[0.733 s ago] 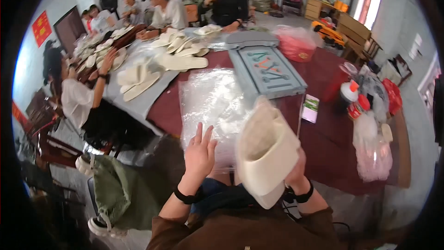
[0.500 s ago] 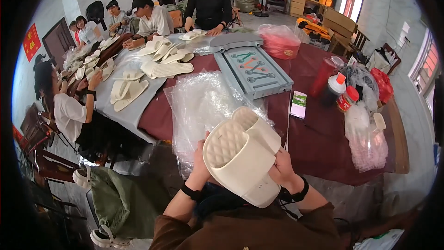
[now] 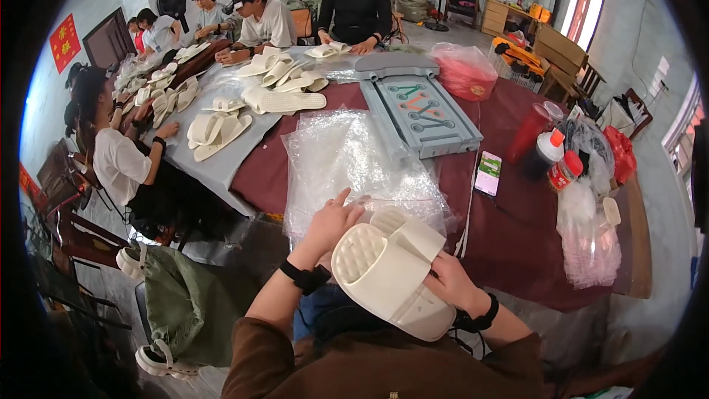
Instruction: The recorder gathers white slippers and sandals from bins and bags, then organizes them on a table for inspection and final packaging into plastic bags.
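Note:
A pair of cream slide slippers [image 3: 395,270] is held together in front of my body, one overlapping the other, with quilted footbeds and broad straps. My right hand [image 3: 452,281] grips them at the right side, its fingers partly hidden at the strap. My left hand [image 3: 330,223] is off the slippers' left edge, fingers stretched out over the near part of a stack of clear plastic bags [image 3: 325,151]. Whether the fingertips press on the top bag is hard to see. Both wrists wear black bands.
Beyond the bags lies a grey folding stool [image 3: 421,111]. A phone [image 3: 488,173], bottles [image 3: 545,151] and a bag of pink netting [image 3: 588,247] are on the right of the maroon tablecloth [image 3: 509,244]. More cream slippers [image 3: 284,100] lie at left, where several people sit; one stands behind.
My left hand has let go of the slippers and moved up and forward to the plastic bags. The slippers, still in my right hand, have shifted slightly lower. The person at left has lowered an arm.

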### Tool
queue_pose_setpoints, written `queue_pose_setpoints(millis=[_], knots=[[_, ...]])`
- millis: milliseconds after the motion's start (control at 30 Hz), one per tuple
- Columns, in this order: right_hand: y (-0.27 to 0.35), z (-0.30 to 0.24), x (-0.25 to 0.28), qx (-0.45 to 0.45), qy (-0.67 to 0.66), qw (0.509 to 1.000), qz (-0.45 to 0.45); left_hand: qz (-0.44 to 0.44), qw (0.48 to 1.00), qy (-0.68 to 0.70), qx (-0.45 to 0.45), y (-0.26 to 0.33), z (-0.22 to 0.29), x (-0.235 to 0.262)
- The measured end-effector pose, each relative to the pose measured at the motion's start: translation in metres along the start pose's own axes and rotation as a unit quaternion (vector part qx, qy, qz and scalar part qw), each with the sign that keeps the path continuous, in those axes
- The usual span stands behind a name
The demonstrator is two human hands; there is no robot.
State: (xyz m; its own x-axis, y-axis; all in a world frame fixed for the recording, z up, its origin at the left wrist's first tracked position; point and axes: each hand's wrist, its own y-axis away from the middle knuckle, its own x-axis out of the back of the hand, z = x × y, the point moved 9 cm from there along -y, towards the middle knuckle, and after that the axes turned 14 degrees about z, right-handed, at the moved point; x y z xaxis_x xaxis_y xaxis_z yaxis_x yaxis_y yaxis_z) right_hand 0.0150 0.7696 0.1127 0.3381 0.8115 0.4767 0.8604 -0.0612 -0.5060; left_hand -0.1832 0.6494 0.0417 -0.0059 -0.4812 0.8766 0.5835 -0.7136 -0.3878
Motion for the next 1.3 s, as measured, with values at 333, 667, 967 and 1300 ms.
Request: queue_pose_setpoints(millis=[333, 667, 967, 1300], knots=[[0.007, 0.018, 0.017, -0.044, 0.191, 0.979, 0.056, 0.031, 0.981, 0.177, 0.077, -0.006, 0.041, 0.076], [-0.02, -0.014, -0.009, 0.096, 0.274, 0.957, 0.029, 0.098, 0.986, 0.012, -0.135, 0.001, 0.084, 0.091], [-0.043, -0.006, -0.016, 0.079, 0.276, 0.956, 0.057, 0.068, 0.986, 0.108, -0.111, 0.006, 0.096, 0.1], [-0.065, 0.023, -0.048, -0.002, 0.239, 0.971, 0.001, 0.082, 0.985, 0.051, -0.143, 0.008, 0.109, 0.099]])
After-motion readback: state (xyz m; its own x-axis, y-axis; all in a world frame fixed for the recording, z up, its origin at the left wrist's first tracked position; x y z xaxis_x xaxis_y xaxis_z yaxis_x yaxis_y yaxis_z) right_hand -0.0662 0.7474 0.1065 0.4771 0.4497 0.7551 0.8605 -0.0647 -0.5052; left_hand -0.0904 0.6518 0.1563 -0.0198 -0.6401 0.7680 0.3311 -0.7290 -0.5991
